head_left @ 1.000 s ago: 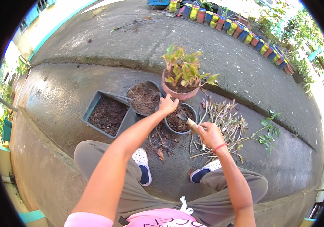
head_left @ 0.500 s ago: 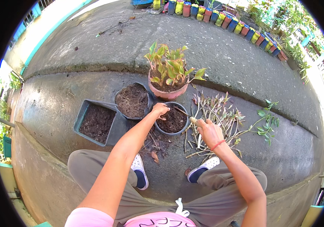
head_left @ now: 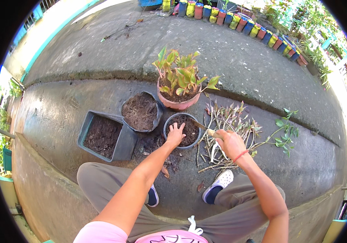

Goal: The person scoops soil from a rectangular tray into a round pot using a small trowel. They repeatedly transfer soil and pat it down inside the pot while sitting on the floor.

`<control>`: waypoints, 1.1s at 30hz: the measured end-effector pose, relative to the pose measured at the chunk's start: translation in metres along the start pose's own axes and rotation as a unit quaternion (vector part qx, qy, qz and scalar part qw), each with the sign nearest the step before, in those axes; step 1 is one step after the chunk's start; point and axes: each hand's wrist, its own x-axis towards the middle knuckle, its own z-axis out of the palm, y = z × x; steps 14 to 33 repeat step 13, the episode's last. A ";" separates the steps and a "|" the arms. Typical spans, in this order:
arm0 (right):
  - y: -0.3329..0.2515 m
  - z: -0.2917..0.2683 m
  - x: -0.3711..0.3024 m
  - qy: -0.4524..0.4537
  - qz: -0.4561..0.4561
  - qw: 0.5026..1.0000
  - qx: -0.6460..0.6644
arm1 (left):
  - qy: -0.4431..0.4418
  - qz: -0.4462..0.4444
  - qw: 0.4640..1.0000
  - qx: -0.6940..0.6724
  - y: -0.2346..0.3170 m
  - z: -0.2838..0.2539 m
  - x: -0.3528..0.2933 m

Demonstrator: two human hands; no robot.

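Note:
My left hand rests over the near left part of a round grey pot, its fingers spread on the dark soil. In my right hand is a wooden-handled tool with a narrow, dirty blade. That blade points over the pot's right rim into the soil; its tip is hard to make out. Just left of this pot stands a black pot of rooty soil. Beyond it, a pink pot holds a leafy plant with green and reddish leaves.
A square dark planter with soil lies at the left. Cut leafy stems are heaped right of the pots, partly under my right hand. A low concrete step runs behind. Painted containers line the far bed.
My left hand has moved from the pot's far left rim nearer to me and onto the soil, fingers now spread. My right hand has shifted slightly right and nearer, still holding the tool.

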 end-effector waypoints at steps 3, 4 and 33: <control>-0.001 0.001 0.007 -0.005 0.001 1.000 0.000 | 0.041 0.025 0.998 -0.052 -0.004 -0.004 0.006; -0.001 0.001 0.009 -0.008 0.000 1.000 0.000 | 0.029 0.028 0.997 -0.061 -0.006 -0.007 0.009; 0.005 -0.001 0.030 -0.026 0.003 1.000 -0.014 | -0.002 0.073 0.997 -0.013 -0.006 -0.019 0.036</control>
